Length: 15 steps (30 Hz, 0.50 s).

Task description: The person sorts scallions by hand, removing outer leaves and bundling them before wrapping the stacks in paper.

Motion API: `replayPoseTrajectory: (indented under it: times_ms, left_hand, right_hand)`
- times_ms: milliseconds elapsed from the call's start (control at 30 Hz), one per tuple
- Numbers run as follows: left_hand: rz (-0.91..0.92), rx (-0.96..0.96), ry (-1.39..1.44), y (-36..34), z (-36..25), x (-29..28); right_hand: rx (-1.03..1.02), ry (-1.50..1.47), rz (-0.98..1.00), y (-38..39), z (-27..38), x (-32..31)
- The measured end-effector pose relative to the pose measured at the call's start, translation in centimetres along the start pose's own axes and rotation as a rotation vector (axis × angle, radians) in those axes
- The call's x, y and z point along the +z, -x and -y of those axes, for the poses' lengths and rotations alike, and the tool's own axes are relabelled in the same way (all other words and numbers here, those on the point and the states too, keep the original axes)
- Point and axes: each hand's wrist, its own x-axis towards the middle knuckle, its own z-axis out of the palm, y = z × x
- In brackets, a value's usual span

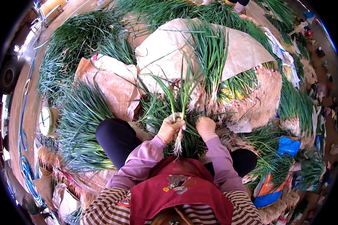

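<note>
My left hand (171, 127), in a pale glove, is closed around a few green onions (184, 100). Their leaves fan upward away from me, and the whitish roots hang below my fingers toward my apron. My right hand (206, 128), gloved the same way, is curled beside it to the right, over loose green leaves; whatever its fingers may hold is hidden. Just beyond both hands, a bunch of green onions (210, 56) lies across a tan cloth (165, 41), its roots toward me.
Heaps of green onions (82, 123) surround me at the left, back and right. A brown sheet (112, 80) lies left of centre. At the far left are a round pale container (49, 121) and a blue hose (26, 165). A blue and orange bag (268, 191) sits at the lower right.
</note>
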Motion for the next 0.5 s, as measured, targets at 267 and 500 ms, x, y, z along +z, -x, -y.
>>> replayPoseTrajectory:
  times_ms: [267,500]
  left_hand:
    - [-0.003,0.122,0.241,-1.2,-1.1,-2.6]
    - [-0.197,0.009,-0.035,-2.0,-1.0,-1.5]
  right_hand:
    - [0.344,-1.033,0.021,-8.8,0.4,-6.3]
    - [0.361,-0.98,-0.001,-13.4,2.3,-5.4]
